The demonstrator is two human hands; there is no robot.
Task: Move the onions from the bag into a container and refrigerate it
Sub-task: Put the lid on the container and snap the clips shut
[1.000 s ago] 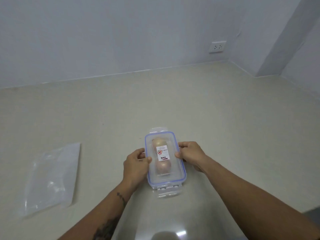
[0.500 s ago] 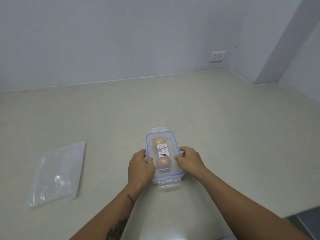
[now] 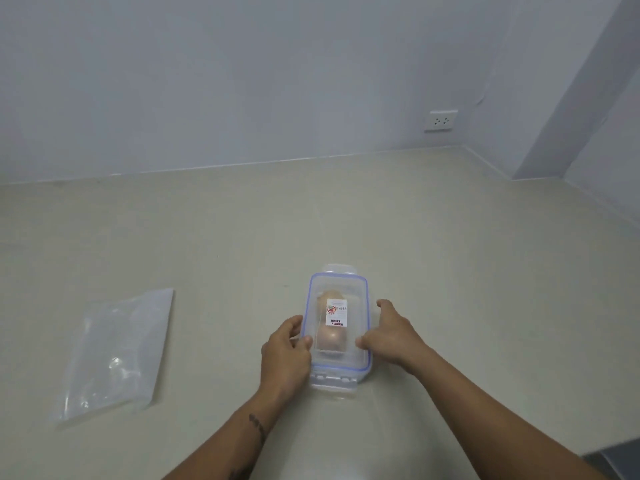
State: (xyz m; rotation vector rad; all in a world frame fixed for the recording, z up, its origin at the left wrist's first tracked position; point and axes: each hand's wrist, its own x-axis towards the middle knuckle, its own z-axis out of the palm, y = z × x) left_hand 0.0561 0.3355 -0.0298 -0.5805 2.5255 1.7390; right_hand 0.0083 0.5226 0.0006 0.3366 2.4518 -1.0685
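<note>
While both hands flank it, the lidded container (image 3: 338, 327) rests on the counter (image 3: 450, 271), two onions (image 3: 333, 336) inside.
Left hand (image 3: 284, 355) pinches its side; right hand (image 3: 391, 336) spread, thumb touching; bag (image 3: 114, 355) lies well left.

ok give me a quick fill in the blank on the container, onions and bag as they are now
1. The clear container has its lid on, and ____ onions show through it.
2. The empty plastic bag lies on the person's ____ side of the container.
3. The left hand and right hand touch the container's two ____ sides.
4. On the far wall sits a white ____.

Missing words: two; left; long; socket
</note>
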